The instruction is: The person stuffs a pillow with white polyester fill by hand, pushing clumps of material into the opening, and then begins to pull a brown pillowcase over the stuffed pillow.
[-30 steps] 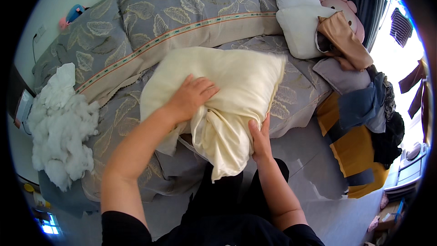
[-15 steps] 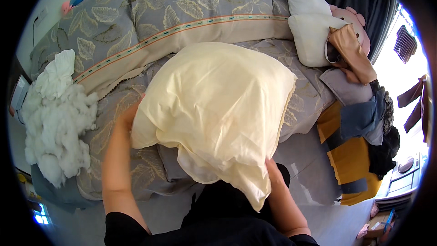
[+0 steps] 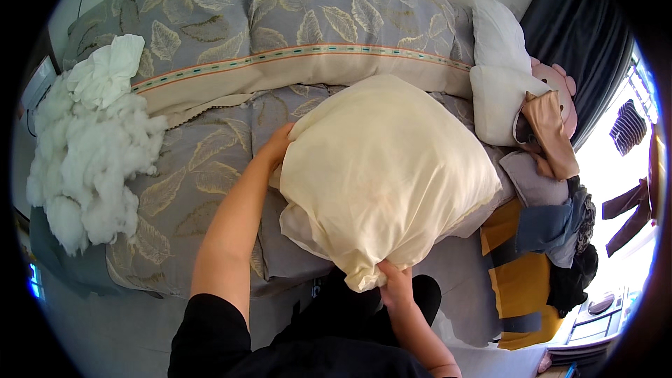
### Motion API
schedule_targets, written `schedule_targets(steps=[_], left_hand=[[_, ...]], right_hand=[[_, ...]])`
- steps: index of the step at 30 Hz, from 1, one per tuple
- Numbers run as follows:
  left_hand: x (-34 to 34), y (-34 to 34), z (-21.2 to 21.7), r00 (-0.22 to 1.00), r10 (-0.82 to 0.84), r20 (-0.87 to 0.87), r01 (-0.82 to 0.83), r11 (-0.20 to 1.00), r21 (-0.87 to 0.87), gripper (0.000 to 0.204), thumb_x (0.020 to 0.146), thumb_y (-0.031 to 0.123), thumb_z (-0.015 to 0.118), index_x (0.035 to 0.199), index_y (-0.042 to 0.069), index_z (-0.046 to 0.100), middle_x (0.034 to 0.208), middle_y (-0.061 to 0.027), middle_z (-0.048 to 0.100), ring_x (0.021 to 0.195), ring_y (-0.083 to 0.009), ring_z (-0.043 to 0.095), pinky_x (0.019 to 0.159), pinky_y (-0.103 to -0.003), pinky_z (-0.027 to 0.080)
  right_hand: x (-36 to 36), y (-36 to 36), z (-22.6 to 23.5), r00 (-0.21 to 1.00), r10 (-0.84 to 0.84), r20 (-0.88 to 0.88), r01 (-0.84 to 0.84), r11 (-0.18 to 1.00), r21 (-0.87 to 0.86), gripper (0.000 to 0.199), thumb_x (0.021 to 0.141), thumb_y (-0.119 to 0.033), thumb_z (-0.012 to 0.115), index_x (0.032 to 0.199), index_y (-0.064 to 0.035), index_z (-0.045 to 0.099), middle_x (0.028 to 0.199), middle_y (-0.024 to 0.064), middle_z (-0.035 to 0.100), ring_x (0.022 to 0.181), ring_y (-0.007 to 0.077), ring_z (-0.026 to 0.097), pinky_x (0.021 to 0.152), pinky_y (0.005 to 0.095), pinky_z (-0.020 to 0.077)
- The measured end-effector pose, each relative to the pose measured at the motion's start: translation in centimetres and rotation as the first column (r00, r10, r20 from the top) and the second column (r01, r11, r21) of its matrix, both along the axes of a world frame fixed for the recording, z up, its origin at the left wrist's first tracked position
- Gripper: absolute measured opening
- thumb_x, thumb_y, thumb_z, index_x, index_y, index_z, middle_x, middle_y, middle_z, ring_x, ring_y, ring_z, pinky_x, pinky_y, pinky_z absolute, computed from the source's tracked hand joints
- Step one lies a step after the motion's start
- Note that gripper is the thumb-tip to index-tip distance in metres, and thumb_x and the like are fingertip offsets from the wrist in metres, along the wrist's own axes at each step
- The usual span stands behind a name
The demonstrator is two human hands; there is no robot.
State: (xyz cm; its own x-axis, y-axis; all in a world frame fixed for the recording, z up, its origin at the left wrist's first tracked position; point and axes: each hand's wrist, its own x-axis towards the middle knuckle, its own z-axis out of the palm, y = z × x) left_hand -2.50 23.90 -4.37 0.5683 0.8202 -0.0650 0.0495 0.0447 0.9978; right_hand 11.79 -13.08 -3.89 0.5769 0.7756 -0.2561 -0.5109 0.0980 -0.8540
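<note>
A plump cream pillow [image 3: 392,168] with a satiny, creased cover lies at the sofa's front edge, directly before me. Its near corner is bunched and gathered. My right hand [image 3: 397,285] is closed round that gathered fabric, thumb on top. At the pillow's far left side, my left hand [image 3: 280,143] grips the edge; its fingertips are partly hidden by the pillow. A pile of loose white stuffing [image 3: 91,154], with a white cloth [image 3: 108,70] on top, sits to the left.
The grey leaf-patterned sofa [image 3: 203,168] stretches across the scene. White pillows [image 3: 500,101], a pink plush toy [image 3: 560,94] and a tan garment [image 3: 549,133] crowd its right end. Dark clothes [image 3: 574,276] and a mustard cloth [image 3: 521,290] hang lower right, near a dark curtain [image 3: 584,42].
The pillow has turned, its near corner now gathered under my right hand. My left hand has moved farther up along its side. The view has shifted, too.
</note>
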Motion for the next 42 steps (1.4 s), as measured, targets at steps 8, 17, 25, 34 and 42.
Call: schedule_targets(steps=[8, 17, 25, 34, 42], left_hand=[[-2.7, -1.1, -1.9, 0.955, 0.227, -0.189, -0.199, 0.968, 0.156, 0.041, 0.08, 0.031, 0.065, 0.114, 0.008, 0.061, 0.111, -0.0162, 0.062, 0.106, -0.0262, 0.057, 0.085, -0.035, 0.046], [-4.1, 1.1, -7.4, 0.802, 0.381, -0.46, -0.074, 0.827, 0.557, 0.047, 0.081, 0.048, 0.052, 0.11, 0.013, 0.065, 0.097, -0.0207, 0.066, 0.096, -0.0392, 0.059, 0.083, -0.043, 0.045], [-3.9, -9.2, 1.4, 0.954, 0.157, -0.254, -0.115, 0.978, 0.171, 0.025, 0.086, 0.018, 0.059, 0.083, -0.004, 0.067, 0.074, -0.0084, 0.066, 0.067, -0.0151, 0.061, 0.058, -0.031, 0.046], [-2.1, -21.6, -2.4, 0.98, 0.127, -0.152, -0.124, 0.992, 0.029, 0.03, 0.086, 0.025, 0.065, 0.073, -0.001, 0.064, 0.063, -0.0002, 0.057, 0.056, -0.009, 0.047, 0.052, -0.027, 0.038], [-5.4, -19.7, -1.3, 0.904, 0.293, -0.312, -0.261, 0.955, 0.142, 0.034, 0.08, 0.029, 0.07, 0.092, -0.002, 0.061, 0.088, -0.0105, 0.061, 0.078, -0.018, 0.056, 0.068, -0.032, 0.044]], right_hand=[[2.1, 0.3, -0.7, 0.999, -0.036, -0.041, 0.037, 0.999, 0.021, 0.056, 0.076, 0.003, 0.059, 0.128, 0.0026, 0.039, 0.119, 0.0149, 0.054, 0.107, 0.0281, 0.056, 0.089, 0.0368, 0.0471], [1.8, -0.7, -1.9, 0.996, -0.047, -0.075, 0.037, 0.99, -0.134, 0.046, 0.076, -0.012, 0.066, 0.117, 0.0044, 0.053, 0.11, 0.0113, 0.061, 0.099, 0.0224, 0.059, 0.083, 0.0322, 0.0458], [12.0, -2.9, 2.5, 0.94, -0.325, 0.105, 0.339, 0.924, -0.177, 0.038, 0.073, -0.009, 0.067, 0.106, 0.009, 0.06, 0.094, 0.0167, 0.065, 0.078, 0.025, 0.065, 0.067, 0.0366, 0.0528], [22.4, -5.5, -2.8, 0.956, -0.237, -0.172, 0.238, 0.971, -0.014, 0.04, 0.086, -0.017, 0.058, 0.118, 0.0064, 0.052, 0.107, 0.0161, 0.062, 0.094, 0.0256, 0.063, 0.083, 0.0371, 0.0523], [17.2, -9.1, 0.4, -0.004, -0.504, 0.864, 0.611, 0.683, 0.401, 0.041, 0.078, -0.014, 0.066, 0.115, -0.0017, 0.054, 0.106, 0.0132, 0.058, 0.093, 0.0285, 0.058, 0.077, 0.0373, 0.0474]])
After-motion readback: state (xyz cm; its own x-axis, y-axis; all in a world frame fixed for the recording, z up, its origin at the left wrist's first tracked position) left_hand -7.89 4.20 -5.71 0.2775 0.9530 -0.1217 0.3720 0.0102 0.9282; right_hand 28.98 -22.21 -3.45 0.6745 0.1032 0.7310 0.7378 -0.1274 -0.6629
